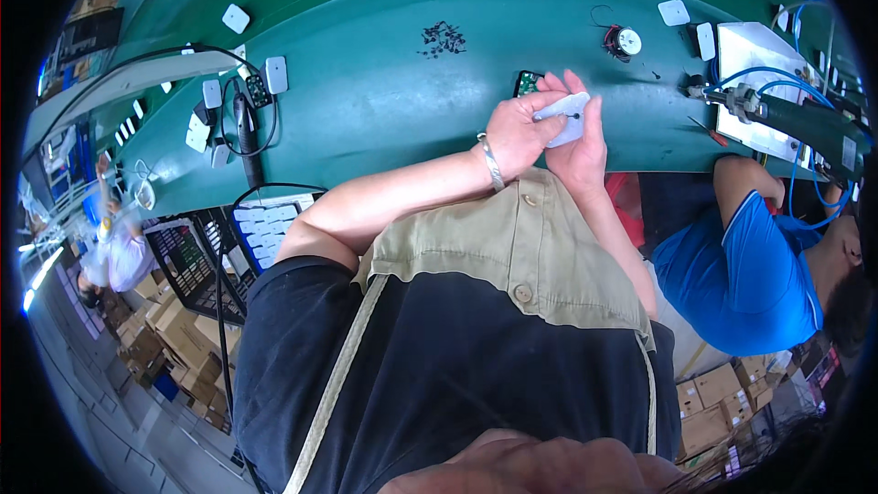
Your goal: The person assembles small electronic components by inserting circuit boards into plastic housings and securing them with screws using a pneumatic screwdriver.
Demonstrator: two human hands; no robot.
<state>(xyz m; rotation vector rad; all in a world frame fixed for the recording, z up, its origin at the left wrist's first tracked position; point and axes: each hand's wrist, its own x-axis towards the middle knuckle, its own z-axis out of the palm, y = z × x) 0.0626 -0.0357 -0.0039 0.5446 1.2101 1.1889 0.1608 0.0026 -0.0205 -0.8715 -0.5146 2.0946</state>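
Head view: green workbench (366, 55) in a workroom, cardboard boxes (174, 329) piled on the floor. Below the bench's left side, a black lattice crate (183, 261) stands beside rows of white pieces (265, 230), their container unclear. Near the bench's front edge, the left hand's (517, 135) thumb and fingers clamp a white rounded plate (572, 130); the right hand (580, 161) grips it too.

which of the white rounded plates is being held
The white plate between the left hand and the right hand, a small dark piece on its face; the other white plates are apart from both hands.
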